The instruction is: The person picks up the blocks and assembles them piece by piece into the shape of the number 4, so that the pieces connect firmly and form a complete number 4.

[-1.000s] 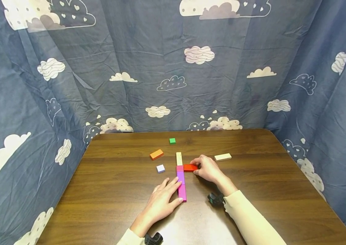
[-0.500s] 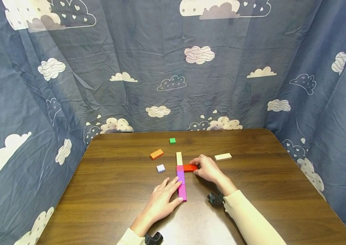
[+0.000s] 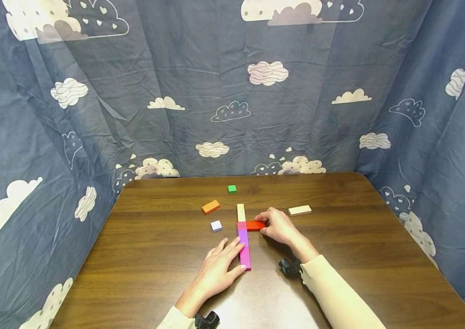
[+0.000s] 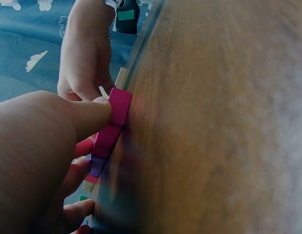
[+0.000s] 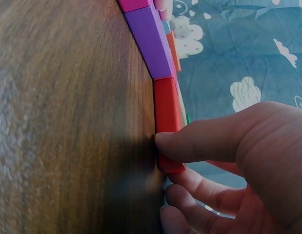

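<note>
A straight row of flat blocks runs away from me on the table: a magenta block [image 3: 245, 259] nearest, then a purple block [image 3: 243, 235], a small pink block [image 3: 242, 225] and a cream block [image 3: 241, 212]. My left hand [image 3: 215, 269] rests along the row's left side, fingers extended onto the purple block, thumb against the magenta block's near end. With thumb and fingers, my right hand [image 3: 279, 227] pinches the outer end of a red block [image 5: 166, 105]. That block lies flat, its other end against the right side of the pink block.
On the wooden table [image 3: 154, 274], an orange block [image 3: 211, 207] and a small pale-blue block [image 3: 216, 226] lie left of the row. Beyond it is a small green block [image 3: 232, 188]; at right lies another cream block [image 3: 299, 210]. A cloud-patterned curtain [image 3: 199, 59] surrounds the table.
</note>
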Available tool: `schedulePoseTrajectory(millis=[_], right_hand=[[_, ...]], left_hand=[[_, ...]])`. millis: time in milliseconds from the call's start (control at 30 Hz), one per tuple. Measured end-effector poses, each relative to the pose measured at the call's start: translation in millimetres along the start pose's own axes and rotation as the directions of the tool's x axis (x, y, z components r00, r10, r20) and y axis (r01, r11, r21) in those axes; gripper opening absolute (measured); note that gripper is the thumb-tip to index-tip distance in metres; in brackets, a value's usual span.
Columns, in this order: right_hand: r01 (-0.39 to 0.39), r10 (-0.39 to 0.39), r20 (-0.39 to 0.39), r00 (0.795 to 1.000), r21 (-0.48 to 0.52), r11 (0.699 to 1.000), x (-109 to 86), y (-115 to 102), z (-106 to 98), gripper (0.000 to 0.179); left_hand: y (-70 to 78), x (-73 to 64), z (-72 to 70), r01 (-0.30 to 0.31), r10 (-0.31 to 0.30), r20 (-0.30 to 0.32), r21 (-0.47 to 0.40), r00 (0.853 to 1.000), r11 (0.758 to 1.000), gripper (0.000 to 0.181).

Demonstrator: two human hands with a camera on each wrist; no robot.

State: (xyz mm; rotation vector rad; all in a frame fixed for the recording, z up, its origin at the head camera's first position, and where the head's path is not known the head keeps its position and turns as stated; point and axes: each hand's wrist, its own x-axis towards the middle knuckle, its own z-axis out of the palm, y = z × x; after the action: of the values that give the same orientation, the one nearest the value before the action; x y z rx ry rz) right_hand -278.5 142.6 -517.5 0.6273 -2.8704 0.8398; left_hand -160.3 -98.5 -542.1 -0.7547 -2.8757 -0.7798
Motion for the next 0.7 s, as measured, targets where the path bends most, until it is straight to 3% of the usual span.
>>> schedulePoseTrajectory(millis=[700], right_hand=[[-0.012,0.012,0.011,1.000,0.015,1.000,1.2,1.2,0.7,0.040]], left_hand=[[-1.6,-0.1,0.3,-0.015,0.015,-0.008,0.001,1.000,1.000,0.062]])
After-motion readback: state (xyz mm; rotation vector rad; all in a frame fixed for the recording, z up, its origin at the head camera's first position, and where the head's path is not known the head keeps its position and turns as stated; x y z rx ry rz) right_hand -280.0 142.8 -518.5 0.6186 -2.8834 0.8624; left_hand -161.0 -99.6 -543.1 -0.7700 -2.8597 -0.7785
